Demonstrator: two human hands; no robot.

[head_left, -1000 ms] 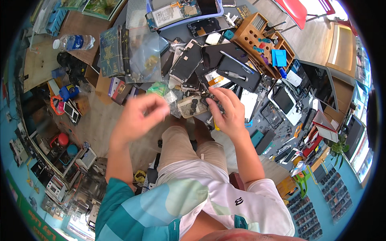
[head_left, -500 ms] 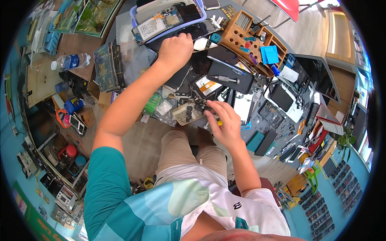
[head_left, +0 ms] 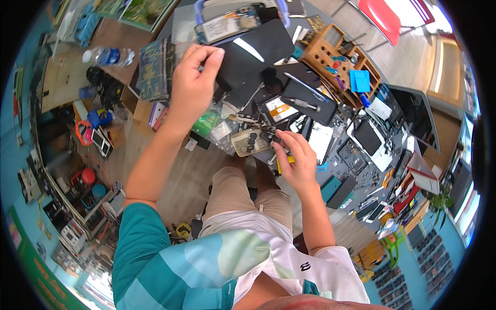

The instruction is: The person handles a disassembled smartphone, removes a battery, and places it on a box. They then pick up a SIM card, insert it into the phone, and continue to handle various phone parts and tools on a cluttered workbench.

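Note:
My left hand [head_left: 198, 80] is closed with thumb and fingers pinched at the left edge of a thin black rectangular panel [head_left: 271, 44], which has a bright reflection on it. The panel is raised and tilted over the bench. Near the bench's front edge, my right hand [head_left: 298, 159] has thumb and fingertips drawn close together at a small dark part; its exact kind is too small to tell. Left of those fingertips sits a shallow beige tray [head_left: 242, 146] with black pieces in it. A screwdriver [head_left: 299, 103] and a pen [head_left: 305, 86] lie on a black phone-like slab [head_left: 325, 111].
A purple-rimmed bin [head_left: 283, 11] holding opened phones stands at the back. Right of it is a wooden tool organizer [head_left: 315, 49]. A white-framed device [head_left: 369, 137] and a monitor [head_left: 416, 116] are farther right. A water bottle [head_left: 109, 56] lies at the left.
My left hand has drawn back left from the bin, bringing the black panel up over the bench. My right hand stays by the small dark part. The whole view has shifted slightly.

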